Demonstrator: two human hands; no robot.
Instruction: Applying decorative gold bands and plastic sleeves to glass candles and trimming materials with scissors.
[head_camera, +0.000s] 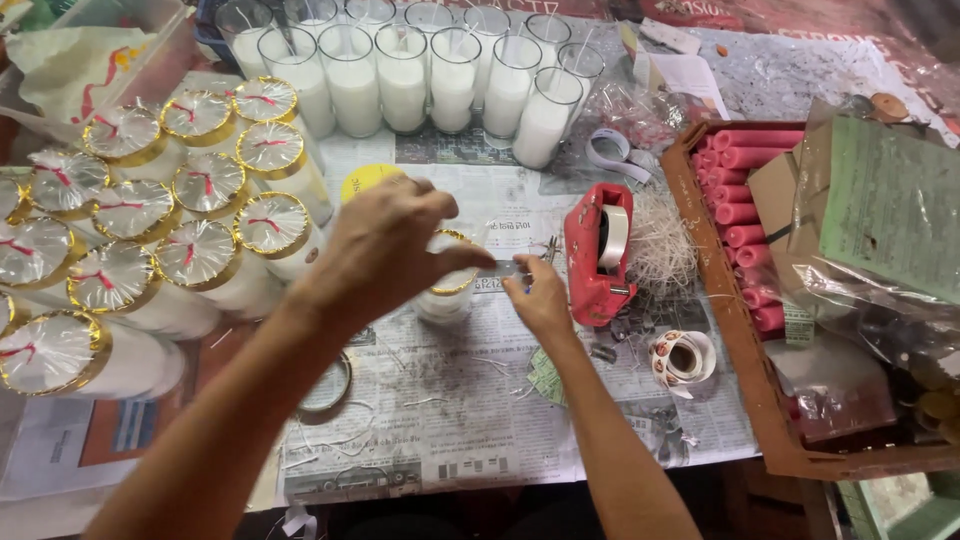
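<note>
My left hand (385, 245) rests over the top of a white candle in a glass with a gold rim (447, 295), gripping it from above. My right hand (540, 298) lies just right of the glass on the newspaper (450, 420), fingertips pinched at a small strip, likely clear tape, next to a metal ruler (505, 275). A red tape dispenser (598, 255) stands right of that hand.
Several wrapped gold-rimmed candles (190, 255) crowd the left. Several plain white glass candles (400, 75) stand at the back. A brown tray (740, 330) with pink rolls (745, 185) and cardboard sits right. A patterned tape roll (683, 358), shredded straw (660, 245) and a yellow disc (365, 180) lie nearby.
</note>
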